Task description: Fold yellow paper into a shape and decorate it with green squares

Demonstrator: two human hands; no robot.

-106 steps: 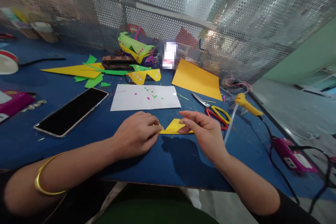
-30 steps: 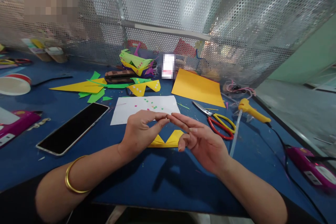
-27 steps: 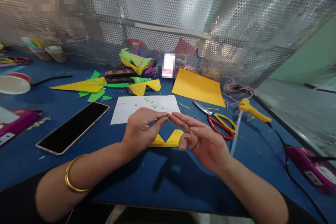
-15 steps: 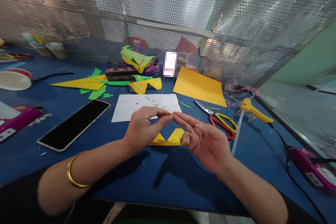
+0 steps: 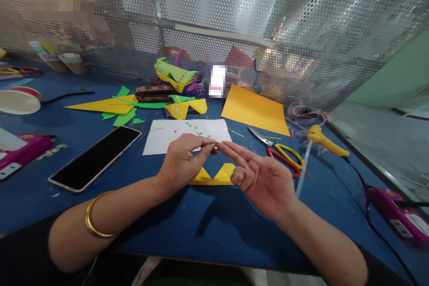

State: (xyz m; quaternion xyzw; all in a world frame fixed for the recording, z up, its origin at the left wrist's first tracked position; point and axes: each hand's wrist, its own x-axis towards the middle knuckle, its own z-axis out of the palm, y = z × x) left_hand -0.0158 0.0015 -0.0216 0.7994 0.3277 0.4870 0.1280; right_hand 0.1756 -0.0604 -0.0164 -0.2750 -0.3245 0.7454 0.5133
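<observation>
My left hand [image 5: 181, 161] is raised over the table with thumb and fingertips pressed together; anything between them is too small to make out. Its tips meet the stretched fingers of my right hand [image 5: 266, 183], whose palm faces up and whose lower fingers curl in. Below and behind both hands lies a yellow cut-paper piece [image 5: 224, 173] with a V-shaped notch, partly hidden. Just beyond is a white sheet [image 5: 157, 136] with small green and pink paper bits on it. Scissors [image 5: 284, 154] with red and yellow handles lie beyond my right hand.
A phone [image 5: 95, 158] lies left. At right are a yellow glue gun [image 5: 326, 140] with its glue stick and a purple power strip [image 5: 398, 214]. Behind lie an orange-yellow sheet [image 5: 256, 109], a dotted yellow paper mask [image 5: 186, 108], green and yellow scraps [image 5: 110, 106] and a mesh panel [image 5: 214, 0].
My left thumb and fingertips have shifted slightly against the right fingertips. Both hands otherwise keep their place, and the things on the table have not moved.
</observation>
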